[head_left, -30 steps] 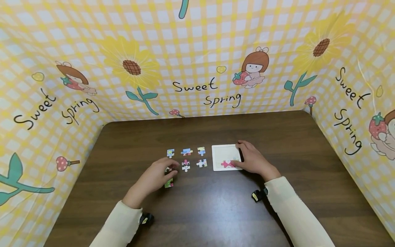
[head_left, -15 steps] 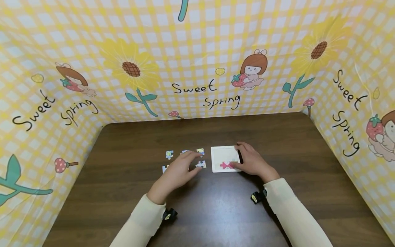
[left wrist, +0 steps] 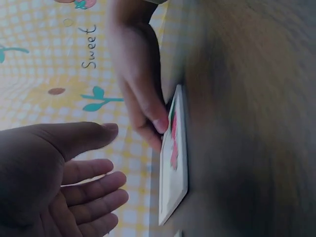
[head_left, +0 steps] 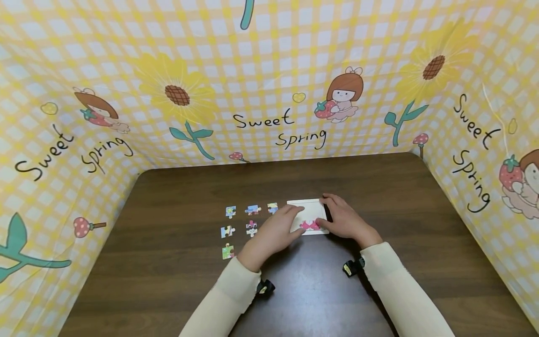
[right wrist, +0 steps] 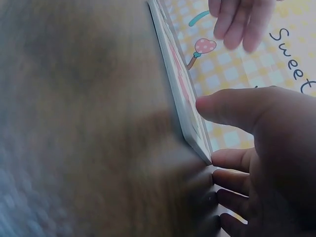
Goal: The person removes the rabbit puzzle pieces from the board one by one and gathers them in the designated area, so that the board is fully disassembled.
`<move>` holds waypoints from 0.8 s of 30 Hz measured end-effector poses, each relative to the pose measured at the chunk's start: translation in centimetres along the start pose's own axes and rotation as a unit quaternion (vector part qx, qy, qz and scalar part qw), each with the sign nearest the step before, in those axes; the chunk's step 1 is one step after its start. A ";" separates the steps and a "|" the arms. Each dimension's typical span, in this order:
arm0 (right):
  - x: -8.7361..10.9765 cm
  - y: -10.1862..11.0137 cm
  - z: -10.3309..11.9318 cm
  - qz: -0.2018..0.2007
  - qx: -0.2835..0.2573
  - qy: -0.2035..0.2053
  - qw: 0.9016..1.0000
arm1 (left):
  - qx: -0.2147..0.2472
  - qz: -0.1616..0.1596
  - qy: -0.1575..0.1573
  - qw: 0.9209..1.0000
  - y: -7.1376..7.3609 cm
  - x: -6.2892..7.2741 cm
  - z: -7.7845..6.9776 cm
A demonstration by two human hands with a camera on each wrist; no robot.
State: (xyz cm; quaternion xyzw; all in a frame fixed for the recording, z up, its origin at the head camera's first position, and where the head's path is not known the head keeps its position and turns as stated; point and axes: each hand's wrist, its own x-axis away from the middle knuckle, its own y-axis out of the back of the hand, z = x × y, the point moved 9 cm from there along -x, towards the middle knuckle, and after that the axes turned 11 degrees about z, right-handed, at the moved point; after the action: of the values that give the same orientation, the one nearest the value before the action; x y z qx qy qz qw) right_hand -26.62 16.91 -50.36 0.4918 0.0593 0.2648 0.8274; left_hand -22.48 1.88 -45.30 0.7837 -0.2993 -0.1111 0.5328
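A square white puzzle tray (head_left: pixel 305 207) lies on the table with joined pink pieces (head_left: pixel 309 225) along its near side. My right hand (head_left: pixel 346 219) holds the tray's right side, thumb on its face near the pink pieces and fingers along the edge. Over the tray's left part hovers my left hand (head_left: pixel 274 230), fingers spread and slightly bent. In the left wrist view, nothing shows between the left thumb and fingers (left wrist: pixel 101 190). Loose jigsaw pieces (head_left: pixel 251 228) lie in rows left of the tray; the left hand covers part of that area.
The brown wooden table (head_left: pixel 189 187) is walled by yellow checked cloth (head_left: pixel 252 56) at the back and both sides. A black wrist camera (head_left: pixel 265 287) sits under the left cuff, and another camera (head_left: pixel 350 268) by the right cuff.
My left hand has moved right, from the leftmost loose pieces, across the rows, to above the tray's left side. The right hand has stayed on the tray.
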 end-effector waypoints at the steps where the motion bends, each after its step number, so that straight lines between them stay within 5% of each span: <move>1: 0.0 0.0 0.0 -0.001 0.000 0.001 1.000 | -0.002 0.006 0.002 1.000 -0.3 -0.4 -0.1; 9: 0.2 0.2 0.0 -0.001 0.004 0.008 1.000 | -0.041 0.017 0.010 0.999 -1.6 -2.2 -0.9; 24: 0.1 0.3 0.1 0.002 0.005 0.006 1.000 | -0.068 0.025 0.035 0.997 -3.0 -2.7 -0.4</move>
State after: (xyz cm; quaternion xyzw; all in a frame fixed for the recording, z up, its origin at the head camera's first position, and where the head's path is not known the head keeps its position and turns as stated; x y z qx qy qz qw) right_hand -26.62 17.01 -50.07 0.4946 0.0649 0.2692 0.8238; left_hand -23.37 4.55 -48.26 0.7415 -0.2919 -0.0895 0.5974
